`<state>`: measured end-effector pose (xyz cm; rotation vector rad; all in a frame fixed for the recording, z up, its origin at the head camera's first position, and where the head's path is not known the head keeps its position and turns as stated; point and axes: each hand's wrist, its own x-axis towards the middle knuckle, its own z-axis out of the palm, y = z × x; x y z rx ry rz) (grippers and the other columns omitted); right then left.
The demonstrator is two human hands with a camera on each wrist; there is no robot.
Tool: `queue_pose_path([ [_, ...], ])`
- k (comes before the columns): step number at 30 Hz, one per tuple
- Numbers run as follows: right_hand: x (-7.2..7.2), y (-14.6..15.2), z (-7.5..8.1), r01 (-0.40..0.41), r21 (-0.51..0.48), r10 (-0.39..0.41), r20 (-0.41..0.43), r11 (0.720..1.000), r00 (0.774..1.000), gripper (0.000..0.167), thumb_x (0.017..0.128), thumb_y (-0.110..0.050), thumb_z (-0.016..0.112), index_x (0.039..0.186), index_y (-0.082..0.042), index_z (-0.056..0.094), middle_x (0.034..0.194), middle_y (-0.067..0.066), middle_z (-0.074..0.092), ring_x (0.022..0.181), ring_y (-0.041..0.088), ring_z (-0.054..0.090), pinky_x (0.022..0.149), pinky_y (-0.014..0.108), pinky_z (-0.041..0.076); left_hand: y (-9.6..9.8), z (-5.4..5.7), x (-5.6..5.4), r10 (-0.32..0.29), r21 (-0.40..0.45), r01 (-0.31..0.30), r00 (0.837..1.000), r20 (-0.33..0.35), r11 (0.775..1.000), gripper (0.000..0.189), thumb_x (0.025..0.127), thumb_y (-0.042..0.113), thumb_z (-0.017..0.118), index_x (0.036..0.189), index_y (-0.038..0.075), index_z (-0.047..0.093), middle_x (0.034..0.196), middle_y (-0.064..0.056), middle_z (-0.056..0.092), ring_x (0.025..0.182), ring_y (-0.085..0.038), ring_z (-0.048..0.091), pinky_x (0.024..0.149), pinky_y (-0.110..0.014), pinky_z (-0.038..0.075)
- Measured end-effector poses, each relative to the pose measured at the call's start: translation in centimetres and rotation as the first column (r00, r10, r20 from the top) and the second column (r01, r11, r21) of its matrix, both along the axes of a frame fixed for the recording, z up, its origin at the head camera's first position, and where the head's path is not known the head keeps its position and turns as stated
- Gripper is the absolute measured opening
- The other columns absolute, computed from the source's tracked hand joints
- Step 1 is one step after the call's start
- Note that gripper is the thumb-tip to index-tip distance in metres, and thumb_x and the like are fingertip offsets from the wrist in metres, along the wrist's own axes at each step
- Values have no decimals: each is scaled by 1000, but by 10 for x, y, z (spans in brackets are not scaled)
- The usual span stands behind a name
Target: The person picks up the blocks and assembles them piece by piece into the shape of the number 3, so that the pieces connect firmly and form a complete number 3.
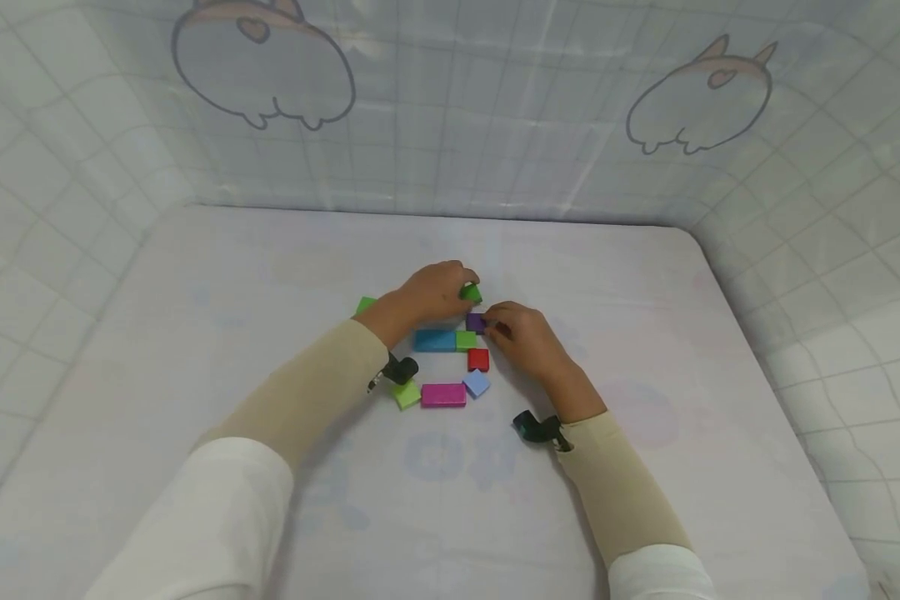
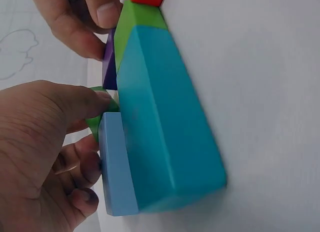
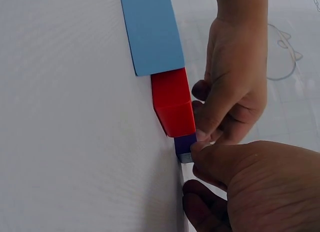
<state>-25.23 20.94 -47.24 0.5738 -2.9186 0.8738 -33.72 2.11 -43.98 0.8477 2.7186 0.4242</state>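
Note:
My left hand [image 1: 437,292] pinches a green block [image 1: 471,293] between thumb and fingers, at the far side of a group of coloured blocks. Just nearer, a purple block [image 1: 475,322] is pinched by the fingertips of my right hand [image 1: 527,340]. In the left wrist view the purple block [image 2: 109,61] stands against a light green block [image 2: 125,36], which adjoins a long blue block [image 2: 170,117]. A pale blue block [image 2: 116,162] lies along the blue one, close under my left hand [image 2: 40,127]. My fingers partly hide the green block.
Nearer me lie a red block [image 1: 478,359], a light blue block [image 1: 476,383] turned at an angle, a magenta block [image 1: 443,396] and a yellow-green block [image 1: 407,395]. Another green block [image 1: 365,304] shows beside my left wrist. A patterned curtain [image 1: 450,108] borders the white table [image 1: 720,400].

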Motion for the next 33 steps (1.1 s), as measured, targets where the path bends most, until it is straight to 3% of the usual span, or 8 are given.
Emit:
queue_pose_path([
  [13, 3, -1, 2, 20, 17, -21, 26, 1000, 999, 24, 94, -11, 69, 117, -5, 71, 122, 9, 68, 112, 23, 64, 98, 38, 52, -15, 3, -2, 57, -21, -57, 998, 5, 998, 46, 95, 29, 65, 137, 13, 58, 128, -6, 61, 113, -20, 55, 103, -39, 47],
  [33, 5, -5, 0, -5, -10, 5, 5, 1000, 1000, 25, 95, -11, 69, 119, -5, 70, 124, 9, 67, 113, 23, 64, 99, 37, 52, -1, 2, -2, 47, -16, -46, 998, 51, 999, 52, 91, 38, 73, 133, 9, 61, 118, -3, 64, 104, -19, 55, 97, -37, 50],
])
